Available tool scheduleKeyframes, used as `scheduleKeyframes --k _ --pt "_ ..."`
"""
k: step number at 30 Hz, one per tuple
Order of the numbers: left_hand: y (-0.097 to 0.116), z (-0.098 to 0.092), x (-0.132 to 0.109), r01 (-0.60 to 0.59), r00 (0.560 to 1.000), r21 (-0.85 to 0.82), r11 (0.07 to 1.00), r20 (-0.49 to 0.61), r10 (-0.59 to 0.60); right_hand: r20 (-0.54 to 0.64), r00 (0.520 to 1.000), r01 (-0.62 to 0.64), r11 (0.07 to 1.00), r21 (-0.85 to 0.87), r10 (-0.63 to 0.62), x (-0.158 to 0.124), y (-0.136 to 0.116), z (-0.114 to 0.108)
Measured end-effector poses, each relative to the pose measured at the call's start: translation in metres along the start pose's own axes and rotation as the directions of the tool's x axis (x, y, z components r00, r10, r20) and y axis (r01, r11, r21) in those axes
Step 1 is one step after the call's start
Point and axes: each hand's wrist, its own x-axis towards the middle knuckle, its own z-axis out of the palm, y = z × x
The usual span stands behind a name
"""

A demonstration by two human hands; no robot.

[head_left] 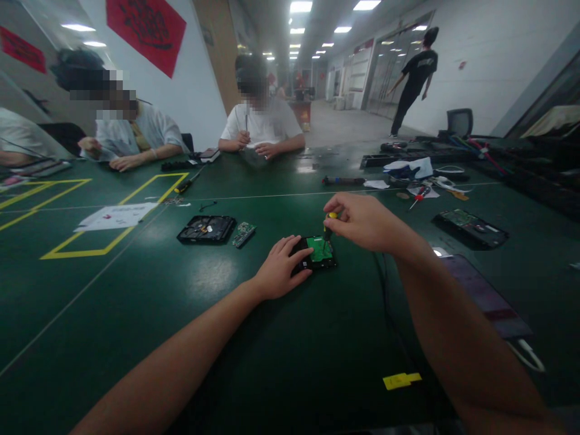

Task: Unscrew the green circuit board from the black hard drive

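Note:
A black hard drive with a green circuit board [318, 249] lies flat on the green table [290, 338]. My left hand [283, 269] rests on its left side, fingers spread across the black casing. In my right hand [357, 220] is a small screwdriver [331, 219] with a yellow and black handle, pinched upright between thumb and fingers. Its shaft points down onto the green board, and the tip is too small to make out. To the left lie an opened drive casing [206, 229] and a loose circuit board [244, 234].
Another drive [471, 228] and a tablet-like device [484, 296] with a white cable lie right. A yellow tag [401, 380] is near the front edge. Tools and cables are spread at back right. People sit across the table; one person walks behind.

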Motion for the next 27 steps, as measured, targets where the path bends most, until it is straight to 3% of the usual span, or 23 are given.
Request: scheduleKeyframes --k 11,27 --pt "0.0004 0.0005 0.0002 0.013 1.0 -0.006 1.0 0.005 -0.013 0.042 0.993 0.111 0.994 -0.022 -0.11 -0.0013 0.0027 -0.0038" --pt "0.0013 -0.001 0.0 0.011 1.0 -0.025 1.0 -0.011 -0.011 0.009 0.996 0.086 0.995 -0.049 -0.086 0.0023 0.0018 -0.0006"
